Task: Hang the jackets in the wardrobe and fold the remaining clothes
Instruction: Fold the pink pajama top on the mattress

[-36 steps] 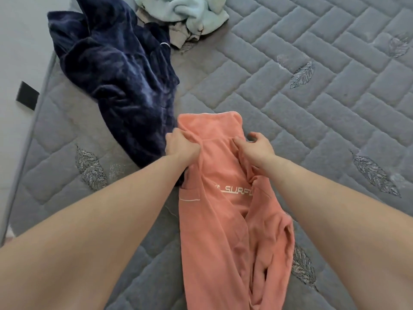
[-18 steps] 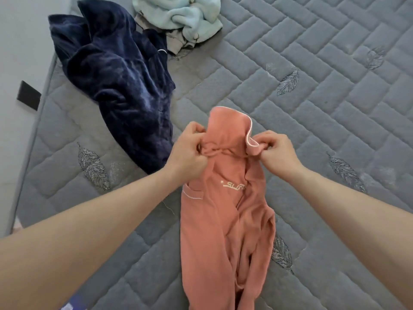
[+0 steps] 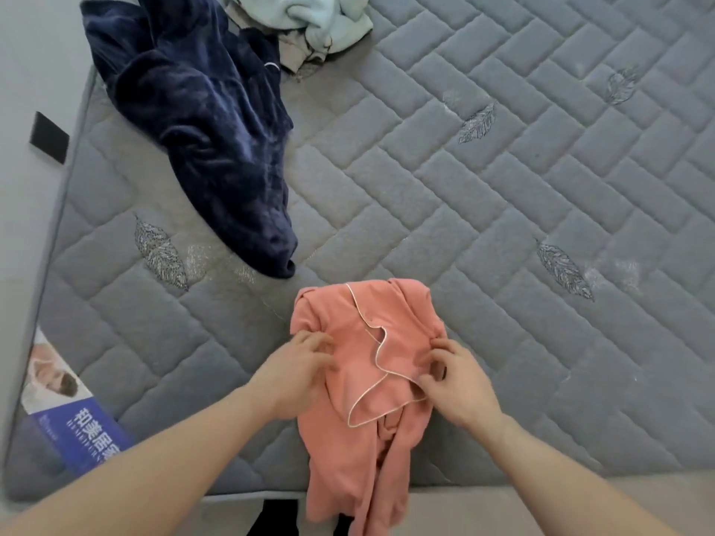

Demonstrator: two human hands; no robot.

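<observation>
A salmon-pink top with white piping lies bunched at the front edge of the grey quilted mattress. Its lower part hangs over that edge. My left hand grips the fabric on the top's left side, and my right hand pinches the fabric on its right side. A dark navy velvet garment sprawls crumpled at the back left. Behind it, a light blue fleece garment sits in a heap on a beige piece.
A blue and white printed label covers the mattress's front left corner. A black tag sticks out from the left side. The mattress's front edge runs just under my forearms, with pale floor below it.
The pink top came toward me, from beside the navy garment to the front edge of the mattress. Its collar end was lifted, folded and set down. Both hands stayed on it.
</observation>
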